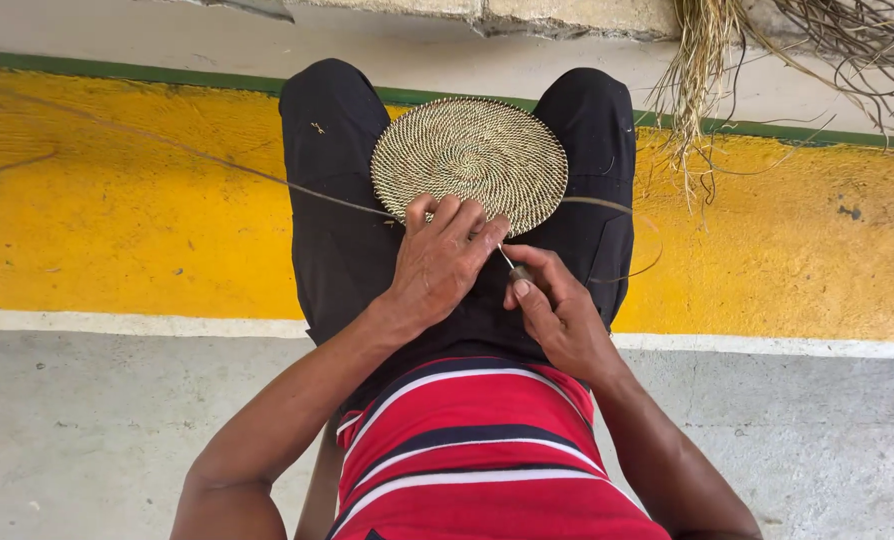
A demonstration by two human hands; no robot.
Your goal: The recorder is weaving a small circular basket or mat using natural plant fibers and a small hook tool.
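Red shirt with navy and white stripes, black trousers, bare forearms, bare hands

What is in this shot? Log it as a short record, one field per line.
setting: person seated, legs in dark trousers, over a yellow painted floor band
left hand: grip on the near edge of a round woven mat
right hand: holds a thin metal tool, tip at the mat's edge
mat position: flat on the lap
strand: long fibre trails left from the mat
nearby: bundle of dry fibres, top right
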